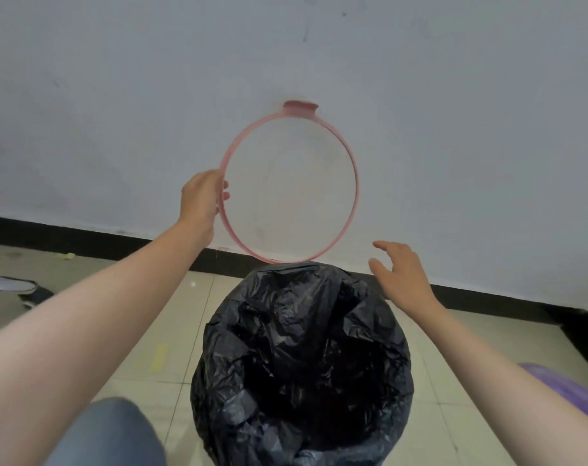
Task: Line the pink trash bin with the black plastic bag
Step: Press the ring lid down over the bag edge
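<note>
A black plastic bag (302,358) is draped over the whole bin on the floor, so the pink bin itself is hidden under it. The bag's mouth is open and crumpled inward. My left hand (201,196) grips the left side of a thin pink ring (354,183), held upright above the bag with its tab at the top and its bottom edge just over the bag's far rim. My right hand (400,277) hovers open to the right of the bag's rim, fingers spread, touching nothing that I can see.
A white wall with a black skirting board (84,237) runs behind the bin. Pale floor tiles (144,331) surround it. A grey-white object (13,287) lies at the far left, something purple (568,391) at the right edge, and my knee in blue fabric (111,435) is at the bottom.
</note>
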Tool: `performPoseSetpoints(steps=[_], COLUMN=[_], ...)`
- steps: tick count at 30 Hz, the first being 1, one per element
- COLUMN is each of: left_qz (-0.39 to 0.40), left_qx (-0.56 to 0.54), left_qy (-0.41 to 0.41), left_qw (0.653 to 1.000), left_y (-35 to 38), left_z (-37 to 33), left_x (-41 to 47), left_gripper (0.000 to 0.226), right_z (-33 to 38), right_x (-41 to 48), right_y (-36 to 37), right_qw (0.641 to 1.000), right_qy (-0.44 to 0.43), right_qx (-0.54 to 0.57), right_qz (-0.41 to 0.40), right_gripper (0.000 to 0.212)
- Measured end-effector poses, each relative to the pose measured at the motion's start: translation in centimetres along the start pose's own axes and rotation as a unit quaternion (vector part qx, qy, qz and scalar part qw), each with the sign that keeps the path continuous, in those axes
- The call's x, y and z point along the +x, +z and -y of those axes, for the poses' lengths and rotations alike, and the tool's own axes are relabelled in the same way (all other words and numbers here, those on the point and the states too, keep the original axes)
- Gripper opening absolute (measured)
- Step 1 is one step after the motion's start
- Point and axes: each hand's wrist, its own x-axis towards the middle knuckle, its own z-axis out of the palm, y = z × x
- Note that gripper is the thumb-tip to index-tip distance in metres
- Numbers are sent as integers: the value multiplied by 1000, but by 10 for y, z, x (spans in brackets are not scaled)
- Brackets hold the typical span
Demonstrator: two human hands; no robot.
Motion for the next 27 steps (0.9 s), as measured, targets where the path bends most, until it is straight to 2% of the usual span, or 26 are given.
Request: performPoseSetpoints(steps=[5, 8, 10, 11, 13, 16, 19, 21, 24, 27], left_qz=[28, 86, 139, 165, 199, 223, 226, 226, 230, 237], left_qx=[31, 80, 117, 131, 160, 171, 211, 207, 219, 216], left_qy=[79, 136, 166, 177, 195, 162, 142, 87, 13, -35], left_qw=[996, 984, 969, 961, 947, 946, 941, 948, 948, 947], left_y=[-5, -11, -19, -23, -31, -44, -61, -66, -56, -52], left_z=[-13, -8, -1, 3, 10, 24, 44, 57, 79, 99], left_x=[-31, -58, -75, -83, -97, -114, -130, -137, -142, -139], left_gripper=[18, 18, 16, 14, 30, 48, 56, 69, 33, 45], right_z=[22, 49, 64, 71, 84, 84, 56, 29, -6, -27], right_x=[-2, -3, -5, -8, -17, -41, -78, -104, -138, -159], right_y=[-26, -46, -58, -64, -72, -72, -56, -37, -6, 22], right_qw=[988, 964, 947, 942, 944, 943, 908, 889, 874, 868], right_qy=[-52, -150, -219, -247, -292, -324, -394, -415, -421, -423], right_qx=[-3, -33, -76, -95, -97, -65, -132, -170, -196, -222], right_qz=[-146, -217, -222, -204, -117, 42, 56, 90, 144, 138], right_gripper=[54, 70, 74, 75, 79, 64, 49, 48, 52, 45])
